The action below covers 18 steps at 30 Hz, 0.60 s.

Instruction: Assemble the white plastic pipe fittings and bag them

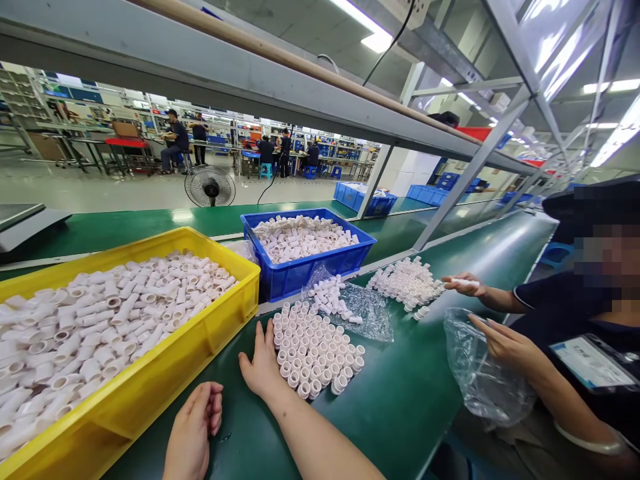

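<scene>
My right hand (263,365) lies on the green table with its fingers stretched out, against the left edge of a block of white plastic pipe fittings (317,347). Those fittings stand close together on end, their round openings upward. Nearer to me, my left hand (194,430) rests by the yellow bin with its fingers curled in; nothing shows in it. Just behind the block, loose white fittings (333,297) lie on a clear plastic bag (373,319). The yellow bin (220,347), full of the same fittings, stands to the left.
A blue bin (310,272) of fittings stands behind the block. At the right, a co-worker's hands (467,285) hold white fittings and a clear bag (485,373), beside another group of fittings (407,283). A metal frame (450,193) crosses above the table; a fan (210,187) stands beyond.
</scene>
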Available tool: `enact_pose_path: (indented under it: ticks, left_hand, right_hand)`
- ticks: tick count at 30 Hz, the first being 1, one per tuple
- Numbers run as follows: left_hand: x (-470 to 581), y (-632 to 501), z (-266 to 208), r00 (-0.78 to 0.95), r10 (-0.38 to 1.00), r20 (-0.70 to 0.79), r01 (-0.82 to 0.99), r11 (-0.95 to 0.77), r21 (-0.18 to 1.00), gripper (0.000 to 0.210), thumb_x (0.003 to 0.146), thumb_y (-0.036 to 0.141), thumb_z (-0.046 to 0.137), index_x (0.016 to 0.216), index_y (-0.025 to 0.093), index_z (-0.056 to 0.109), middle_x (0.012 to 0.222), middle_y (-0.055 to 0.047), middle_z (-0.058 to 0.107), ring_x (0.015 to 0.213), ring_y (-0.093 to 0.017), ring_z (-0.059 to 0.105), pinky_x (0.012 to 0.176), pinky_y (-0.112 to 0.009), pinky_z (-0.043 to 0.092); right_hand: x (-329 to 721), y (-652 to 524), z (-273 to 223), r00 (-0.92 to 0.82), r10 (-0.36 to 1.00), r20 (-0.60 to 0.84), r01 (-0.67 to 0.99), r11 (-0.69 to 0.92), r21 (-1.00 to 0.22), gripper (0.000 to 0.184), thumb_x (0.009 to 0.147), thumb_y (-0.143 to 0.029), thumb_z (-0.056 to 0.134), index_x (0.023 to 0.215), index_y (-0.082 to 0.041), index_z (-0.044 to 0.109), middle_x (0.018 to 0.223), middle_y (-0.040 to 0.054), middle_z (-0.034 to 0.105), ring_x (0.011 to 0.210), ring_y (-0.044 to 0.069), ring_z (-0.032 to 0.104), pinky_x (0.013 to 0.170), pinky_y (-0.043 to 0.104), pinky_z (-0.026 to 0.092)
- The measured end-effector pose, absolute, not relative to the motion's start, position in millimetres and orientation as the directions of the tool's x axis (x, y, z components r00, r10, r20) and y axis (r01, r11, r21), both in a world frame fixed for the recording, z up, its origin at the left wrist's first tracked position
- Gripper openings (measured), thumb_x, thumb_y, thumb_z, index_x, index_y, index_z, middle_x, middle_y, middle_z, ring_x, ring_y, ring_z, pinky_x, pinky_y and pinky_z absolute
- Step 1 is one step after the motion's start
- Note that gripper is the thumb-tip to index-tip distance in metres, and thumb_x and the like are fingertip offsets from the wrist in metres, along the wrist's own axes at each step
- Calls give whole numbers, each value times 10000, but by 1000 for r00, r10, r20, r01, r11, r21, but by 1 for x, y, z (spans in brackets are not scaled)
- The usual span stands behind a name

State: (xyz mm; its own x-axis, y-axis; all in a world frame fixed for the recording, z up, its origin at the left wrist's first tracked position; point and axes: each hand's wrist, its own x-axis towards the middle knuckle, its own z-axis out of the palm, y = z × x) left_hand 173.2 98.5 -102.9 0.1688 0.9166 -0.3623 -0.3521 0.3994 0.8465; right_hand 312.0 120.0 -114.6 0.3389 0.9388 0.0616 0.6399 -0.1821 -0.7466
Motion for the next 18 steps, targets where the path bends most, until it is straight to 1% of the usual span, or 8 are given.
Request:
enact_pose_path:
  ticks: [7,11,18]
  left_hand:
    - [175,99,-101,165,917,-362,-350,398,848,322,654,466,599,713,150,581,488,40,466,408,-66,346,352,-181,275]
    - [175,99,-102,173,916,-361,-352,400,846,293,646,437,616,709,153,581,490,44,463,411,-64,348,356,-177,275]
    - [174,99,-103,174,919,-353,-360,393,846,279,635,422,625,701,155,583,489,49,454,403,-62,342,353,-179,269]
  right_hand:
    - [311,119,-115,350,934,68,636,-184,-749,756,722,-209,528,1358,-104,134,1434,121,-90,1304,254,-51,1062,387,106]
    - [311,119,-114,352,934,63,631,-186,-753,750,716,-196,529,1355,-94,148,1432,138,-82,1306,257,-34,1062,377,112]
    - [313,116,-116,311,944,107,641,-126,-757,714,713,-199,522,1343,-115,197,1440,104,2,1313,223,19,1065,355,133]
